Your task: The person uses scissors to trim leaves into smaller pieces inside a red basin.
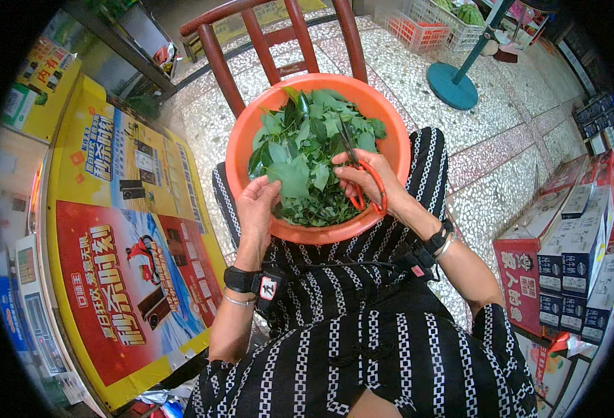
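An orange plastic basin [234, 143] sits between my knees, heaped with green leaves [305, 136]. Finely cut pieces [314, 211] lie at its near side. My left hand [255, 203], at the basin's near left, pinches the edge of a broad green leaf [289, 179] between thumb and fingers. In my right hand [377, 175], above the right part of the basin, are scissors with red handles [381, 202]. Their dark blades [347, 141] point up and away over the leaves. What lies deeper in the basin is hidden.
A reddish wooden chair back [269, 38] rises just beyond the basin. At left stands a counter with a yellow and red poster [129, 279]. Stacked cartons [565, 258] are at right. Farther off are a teal round stand base [452, 86] and white crates [418, 31].
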Demonstrator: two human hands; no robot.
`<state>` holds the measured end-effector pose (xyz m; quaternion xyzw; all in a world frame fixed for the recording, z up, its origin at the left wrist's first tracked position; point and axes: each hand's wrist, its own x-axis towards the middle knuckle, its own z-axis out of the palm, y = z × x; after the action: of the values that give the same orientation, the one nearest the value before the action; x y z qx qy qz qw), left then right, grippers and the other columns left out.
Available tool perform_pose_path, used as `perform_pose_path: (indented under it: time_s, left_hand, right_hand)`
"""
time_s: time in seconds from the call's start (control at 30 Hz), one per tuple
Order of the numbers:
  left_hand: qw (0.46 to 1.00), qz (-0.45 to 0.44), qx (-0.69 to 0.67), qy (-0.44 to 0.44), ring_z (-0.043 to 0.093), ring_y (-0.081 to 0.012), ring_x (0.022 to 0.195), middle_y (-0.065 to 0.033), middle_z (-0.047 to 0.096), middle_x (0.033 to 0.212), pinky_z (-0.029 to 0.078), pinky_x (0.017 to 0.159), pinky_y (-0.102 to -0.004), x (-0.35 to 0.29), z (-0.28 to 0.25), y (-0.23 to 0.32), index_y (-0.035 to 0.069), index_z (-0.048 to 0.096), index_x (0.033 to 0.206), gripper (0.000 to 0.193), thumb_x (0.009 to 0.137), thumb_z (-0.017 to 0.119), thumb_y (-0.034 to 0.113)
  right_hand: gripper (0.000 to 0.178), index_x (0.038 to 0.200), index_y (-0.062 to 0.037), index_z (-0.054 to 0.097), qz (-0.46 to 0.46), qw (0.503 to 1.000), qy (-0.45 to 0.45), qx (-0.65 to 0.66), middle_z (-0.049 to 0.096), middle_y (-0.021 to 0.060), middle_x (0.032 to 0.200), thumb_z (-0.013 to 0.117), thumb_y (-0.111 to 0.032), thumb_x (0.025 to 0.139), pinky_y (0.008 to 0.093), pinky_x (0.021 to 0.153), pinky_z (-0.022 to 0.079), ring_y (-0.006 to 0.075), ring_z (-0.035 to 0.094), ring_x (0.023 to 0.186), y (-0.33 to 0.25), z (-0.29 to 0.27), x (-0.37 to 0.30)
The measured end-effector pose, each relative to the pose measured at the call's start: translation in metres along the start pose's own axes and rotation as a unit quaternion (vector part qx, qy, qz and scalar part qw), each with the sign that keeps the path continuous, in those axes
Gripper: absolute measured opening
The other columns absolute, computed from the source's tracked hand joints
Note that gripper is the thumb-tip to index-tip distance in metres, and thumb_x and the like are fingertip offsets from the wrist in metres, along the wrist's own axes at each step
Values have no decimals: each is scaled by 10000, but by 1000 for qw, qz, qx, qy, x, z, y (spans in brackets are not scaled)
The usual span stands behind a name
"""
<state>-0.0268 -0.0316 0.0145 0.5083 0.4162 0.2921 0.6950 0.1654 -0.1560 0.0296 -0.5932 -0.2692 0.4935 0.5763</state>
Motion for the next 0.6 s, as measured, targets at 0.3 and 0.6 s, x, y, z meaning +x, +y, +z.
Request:
perform_pose_path:
  time_s: [0.3,0.6]
  left_hand:
    - [986,-56,-32,-151,586,-65,756,-6,671,871,457,688,-210,-13,16,-11,22,658,997,153,867,647,101]
    - [963,-50,-141,-223,624,-144,916,-57,650,1029,501,822,-273,-32,19,-27,5,595,1061,202,864,620,40]
  right_hand:
    - [147,908,0,606,29,996,-74,-46,572,19,680,630,-141,873,209,486,450,86,545,520,7,9,3]
    - [146,856,-21,581,33,982,-183,20,569,-2,708,624,-158,879,204,507,445,68,535,549,12,17,-14]
